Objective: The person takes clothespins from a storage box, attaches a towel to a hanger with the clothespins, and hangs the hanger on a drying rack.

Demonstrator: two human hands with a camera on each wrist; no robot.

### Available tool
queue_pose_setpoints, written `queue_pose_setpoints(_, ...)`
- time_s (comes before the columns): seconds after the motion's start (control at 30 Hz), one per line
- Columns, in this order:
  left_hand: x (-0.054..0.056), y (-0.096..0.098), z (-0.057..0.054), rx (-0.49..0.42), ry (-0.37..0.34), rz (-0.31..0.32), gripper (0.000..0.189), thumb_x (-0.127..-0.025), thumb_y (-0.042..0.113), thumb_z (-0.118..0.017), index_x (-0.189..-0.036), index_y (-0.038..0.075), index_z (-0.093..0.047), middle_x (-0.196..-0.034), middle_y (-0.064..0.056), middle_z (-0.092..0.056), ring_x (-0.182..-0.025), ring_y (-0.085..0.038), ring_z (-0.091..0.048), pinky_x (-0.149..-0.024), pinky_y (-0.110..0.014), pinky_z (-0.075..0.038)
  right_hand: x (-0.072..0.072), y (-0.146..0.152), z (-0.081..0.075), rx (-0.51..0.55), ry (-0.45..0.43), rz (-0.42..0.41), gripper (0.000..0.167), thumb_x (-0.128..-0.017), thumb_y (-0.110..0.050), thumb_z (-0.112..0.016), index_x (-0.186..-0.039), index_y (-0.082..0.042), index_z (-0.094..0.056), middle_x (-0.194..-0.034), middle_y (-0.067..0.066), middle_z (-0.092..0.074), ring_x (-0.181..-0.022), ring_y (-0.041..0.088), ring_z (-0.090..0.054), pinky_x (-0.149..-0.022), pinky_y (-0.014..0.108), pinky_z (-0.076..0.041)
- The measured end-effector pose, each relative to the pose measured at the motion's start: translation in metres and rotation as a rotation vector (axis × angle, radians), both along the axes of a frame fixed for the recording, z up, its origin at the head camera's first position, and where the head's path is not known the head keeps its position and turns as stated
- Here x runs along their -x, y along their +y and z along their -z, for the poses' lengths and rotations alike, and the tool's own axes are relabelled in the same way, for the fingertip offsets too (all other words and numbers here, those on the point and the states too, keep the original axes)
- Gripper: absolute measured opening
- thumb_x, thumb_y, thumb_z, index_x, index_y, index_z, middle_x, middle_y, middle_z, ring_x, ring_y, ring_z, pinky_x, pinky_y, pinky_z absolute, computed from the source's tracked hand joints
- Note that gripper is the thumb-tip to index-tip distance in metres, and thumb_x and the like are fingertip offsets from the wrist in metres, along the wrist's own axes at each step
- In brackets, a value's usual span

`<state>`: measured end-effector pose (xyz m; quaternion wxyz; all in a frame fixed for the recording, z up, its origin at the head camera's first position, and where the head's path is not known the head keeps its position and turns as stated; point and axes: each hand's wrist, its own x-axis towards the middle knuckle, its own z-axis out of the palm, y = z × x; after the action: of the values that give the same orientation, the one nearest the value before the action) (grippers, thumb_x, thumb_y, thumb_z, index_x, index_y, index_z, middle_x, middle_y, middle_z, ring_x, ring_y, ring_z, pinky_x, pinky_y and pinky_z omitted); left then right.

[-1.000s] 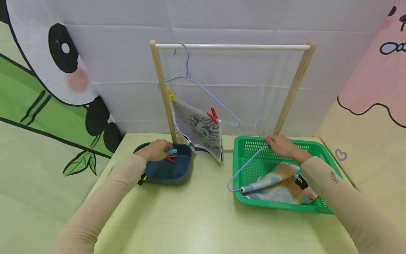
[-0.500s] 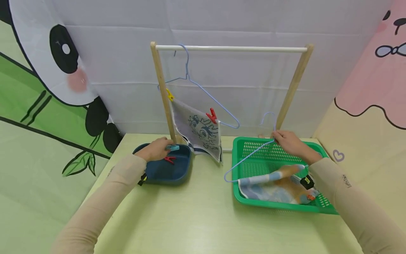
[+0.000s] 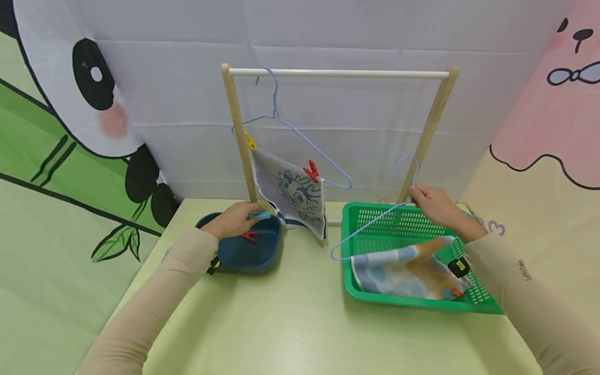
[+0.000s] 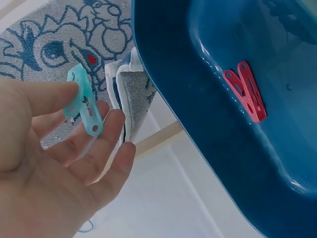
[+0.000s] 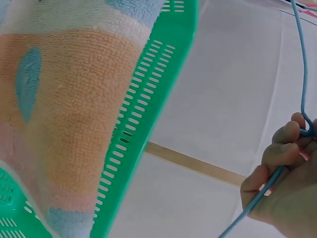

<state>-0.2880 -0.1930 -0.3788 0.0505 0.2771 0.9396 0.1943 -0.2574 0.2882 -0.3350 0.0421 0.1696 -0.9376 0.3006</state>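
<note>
My left hand [image 3: 234, 220] pinches a light-blue clothespin [image 4: 85, 100] between thumb and fingers, above the dark blue basin [image 3: 248, 264]. Inside that basin lies a red clothespin [image 4: 246, 91]. With my right hand [image 3: 437, 209] I grip a blue wire hanger [image 3: 370, 224] near its neck, its hook pointing up. A patterned towel [image 3: 398, 271] in orange and blue hangs from the hanger's lower wire, partly in the green basket [image 3: 375, 299]. An orange clip [image 3: 457, 292] shows at the towel's right end. How the towel is fixed to the hanger is hard to make out.
A rack with a white rail [image 3: 356, 74] and wooden posts stands behind. On its left side hangs another blue hanger [image 3: 311, 145] bearing a grey towel [image 3: 295, 187], with a yellow clothespin [image 3: 250, 141] and a red clothespin [image 3: 311, 171] at the towel's top corners.
My right hand has moved right and slightly up with the hanger, drawing the patterned towel's left part up. The left hand stays nearly in place, still pinching the light-blue clothespin.
</note>
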Motion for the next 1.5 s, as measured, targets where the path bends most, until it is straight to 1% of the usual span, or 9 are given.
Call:
queue_pose_setpoints(0.1, 0.001, 0.003, 0.002, -0.043, 0.006, -0.019, 0.037, -0.097, 0.01, -0.052, -0.131, -0.002, -0.051, -0.127, -0.021, -0.055, -0.113, -0.036, -0.054, -0.092, -0.049, -0.044, -0.001, 0.001, -0.002, 0.007, 0.009, 0.014, 0.046, -0.105, -0.035, -0.024, -0.081, -0.004, -0.048, -0.069, 0.009, -0.044, -0.06, 0.022, -0.039, -0.061, 0.037, -0.035)
queue_pose_setpoints(0.23, 0.002, 0.011, 0.003, -0.115, 0.02, -0.056, 0.034, -0.097, 0.013, -0.053, -0.128, 0.0, -0.055, -0.119, -0.017, -0.058, -0.104, -0.031, -0.058, -0.087, -0.046, -0.047, -0.002, 0.004, -0.006, 0.014, 0.021, 0.023, 0.046, -0.105, -0.034, -0.023, -0.084, -0.004, -0.05, -0.076, 0.011, -0.048, -0.064, 0.023, -0.04, -0.062, 0.037, -0.036)
queue_pose_setpoints(0.37, 0.0, 0.02, -0.001, -0.168, 0.031, -0.076, 0.032, -0.097, 0.017, -0.054, -0.125, 0.002, -0.057, -0.116, -0.014, -0.058, -0.098, -0.028, -0.06, -0.083, -0.044, -0.049, -0.004, 0.004, -0.011, 0.02, 0.03, 0.029, 0.046, -0.105, -0.035, -0.023, -0.086, -0.003, -0.05, -0.078, 0.011, -0.048, -0.065, 0.024, -0.04, -0.061, 0.037, -0.035)
queue_pose_setpoints(0.53, -0.004, 0.031, -0.007, -0.22, 0.03, -0.067, 0.032, -0.096, 0.02, -0.057, -0.123, 0.004, -0.058, -0.116, -0.011, -0.059, -0.095, -0.024, -0.06, -0.079, -0.04, -0.05, -0.007, 0.002, -0.017, 0.042, 0.047, 0.049, 0.048, -0.104, -0.038, -0.023, -0.086, -0.003, -0.051, -0.08, 0.013, -0.05, -0.067, 0.026, -0.042, -0.061, 0.038, -0.036)
queue_pose_setpoints(0.8, -0.007, 0.043, -0.015, -0.251, 0.021, -0.067, 0.032, -0.092, 0.022, -0.063, -0.12, 0.008, -0.06, -0.114, -0.008, -0.061, -0.094, -0.021, -0.061, -0.075, -0.037, -0.051, -0.011, 0.004, -0.027, 0.07, 0.062, 0.074, 0.049, -0.104, -0.038, -0.023, -0.088, -0.002, -0.051, -0.086, 0.016, -0.053, -0.071, 0.027, -0.042, -0.062, 0.038, -0.036)
queue_pose_setpoints(0.97, -0.008, 0.049, -0.018, -0.269, 0.021, -0.074, 0.028, -0.092, 0.024, -0.062, -0.117, 0.01, -0.061, -0.109, -0.006, -0.063, -0.092, -0.02, -0.061, -0.074, -0.037, -0.05, -0.012, 0.008, -0.033, 0.087, 0.077, 0.11, 0.048, -0.104, -0.038, -0.024, -0.09, -0.003, -0.052, -0.088, 0.015, -0.053, -0.074, 0.026, -0.043, -0.063, 0.037, -0.034)
queue_pose_setpoints(1.1, -0.008, 0.053, -0.02, -0.299, 0.04, -0.057, 0.02, -0.093, 0.026, -0.061, -0.107, 0.012, -0.058, -0.102, -0.004, -0.063, -0.088, -0.017, -0.061, -0.071, -0.035, -0.051, -0.013, 0.011, -0.038, 0.1, 0.104, 0.138, 0.048, -0.104, -0.038, -0.024, -0.09, -0.003, -0.053, -0.089, 0.014, -0.053, -0.077, 0.026, -0.044, -0.065, 0.037, -0.033)
queue_pose_setpoints(1.27, -0.012, 0.058, -0.024, -0.338, 0.097, 0.007, 0.016, -0.093, 0.024, -0.063, -0.088, 0.013, -0.052, -0.087, -0.001, -0.057, -0.079, -0.015, -0.059, -0.069, -0.033, -0.048, -0.016, 0.011, -0.042, 0.108, 0.122, 0.168, 0.05, -0.103, -0.041, -0.024, -0.089, -0.003, -0.053, -0.087, 0.014, -0.053, -0.075, 0.026, -0.043, -0.064, 0.037, -0.032)
queue_pose_setpoints(1.5, -0.017, 0.066, -0.033, -0.346, 0.17, 0.079, 0.016, -0.093, 0.024, -0.062, -0.085, 0.013, -0.053, -0.085, 0.001, -0.056, -0.077, -0.013, -0.054, -0.071, -0.032, -0.047, -0.019, 0.012, -0.047, 0.113, 0.134, 0.195, 0.055, -0.101, -0.047, -0.022, -0.091, -0.002, -0.053, -0.09, 0.015, -0.053, -0.078, 0.026, -0.044, -0.065, 0.038, -0.033)
